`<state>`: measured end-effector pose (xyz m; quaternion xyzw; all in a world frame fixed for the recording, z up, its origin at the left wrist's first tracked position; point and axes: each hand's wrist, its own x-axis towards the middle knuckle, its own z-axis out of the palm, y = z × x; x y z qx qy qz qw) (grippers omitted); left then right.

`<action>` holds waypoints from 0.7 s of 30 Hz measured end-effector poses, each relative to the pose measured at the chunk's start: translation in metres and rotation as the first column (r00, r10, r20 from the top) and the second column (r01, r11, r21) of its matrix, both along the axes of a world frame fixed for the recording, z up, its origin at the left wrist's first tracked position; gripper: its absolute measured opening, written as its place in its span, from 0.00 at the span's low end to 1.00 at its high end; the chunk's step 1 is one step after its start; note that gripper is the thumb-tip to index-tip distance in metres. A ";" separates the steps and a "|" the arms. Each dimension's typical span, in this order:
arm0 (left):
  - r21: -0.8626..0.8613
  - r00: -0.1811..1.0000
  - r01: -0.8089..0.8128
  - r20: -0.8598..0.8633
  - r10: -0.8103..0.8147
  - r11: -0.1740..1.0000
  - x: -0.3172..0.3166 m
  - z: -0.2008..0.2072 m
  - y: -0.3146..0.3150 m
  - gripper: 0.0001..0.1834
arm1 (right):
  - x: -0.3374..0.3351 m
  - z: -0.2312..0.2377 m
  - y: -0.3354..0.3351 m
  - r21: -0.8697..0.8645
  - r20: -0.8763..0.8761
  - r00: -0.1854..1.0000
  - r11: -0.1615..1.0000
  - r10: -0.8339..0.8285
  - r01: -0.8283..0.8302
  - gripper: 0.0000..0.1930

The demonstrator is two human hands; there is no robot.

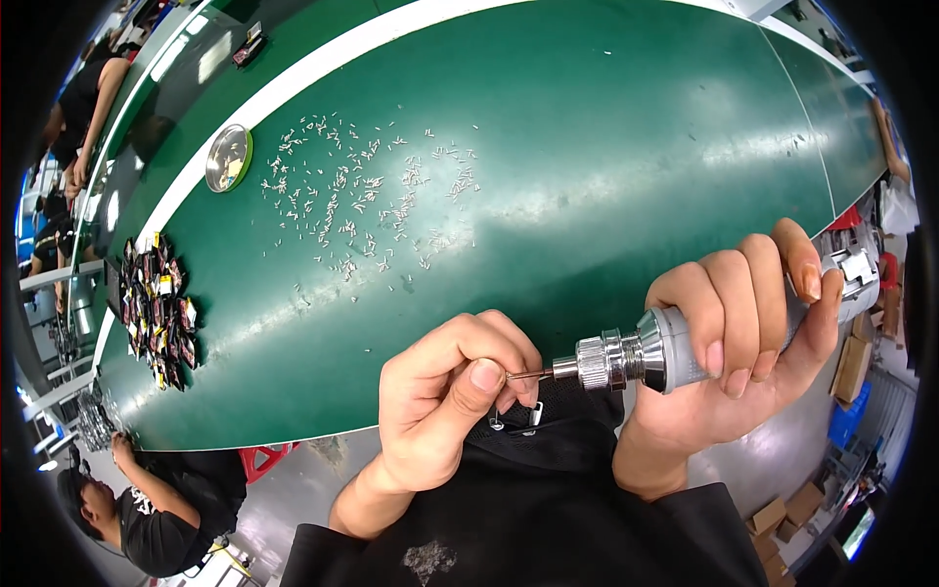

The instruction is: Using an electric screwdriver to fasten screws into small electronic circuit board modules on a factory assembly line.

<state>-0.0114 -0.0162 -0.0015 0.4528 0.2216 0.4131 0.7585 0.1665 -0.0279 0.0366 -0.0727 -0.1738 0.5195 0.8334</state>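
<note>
My right hand (748,323) is wrapped round the grey body of an electric screwdriver (680,347), which lies level and points to the left. From its silver knurled collar (606,360) a thin screwdriver bit (536,374) sticks out. The thumb and fingers of my left hand (440,396) are pinched at the end of that bit. Whether a small piece sits between those fingertips as well is hidden. Both hands are raised in front of my chest at the table's near edge.
Many tiny silvery pieces (367,191) lie scattered over the green table (606,176). A round metal dish (230,161) with a green side stands beyond them. Small black packets (156,313) are heaped at the left. A person (166,509) works at the lower left, others further off.
</note>
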 end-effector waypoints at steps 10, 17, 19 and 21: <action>0.020 1.000 0.017 0.022 -0.017 1.000 0.001 0.000 0.003 0.14 | 0.003 0.001 0.001 -0.005 -0.014 1.000 1.000 0.007 -0.007 0.10; 0.061 0.999 -0.031 -0.039 0.033 0.998 0.002 0.001 0.000 0.12 | 0.003 0.002 -0.003 -0.008 0.034 0.999 1.000 -0.015 0.015 0.09; 0.100 0.994 -0.064 -0.080 0.072 0.993 0.004 0.004 0.000 0.11 | 0.003 0.002 -0.005 0.000 0.078 0.997 1.000 -0.021 0.021 0.09; 0.250 0.950 -0.103 -0.263 0.170 0.963 0.005 0.008 0.001 0.07 | 0.002 0.003 -0.006 0.014 0.136 0.990 0.999 -0.047 0.045 0.10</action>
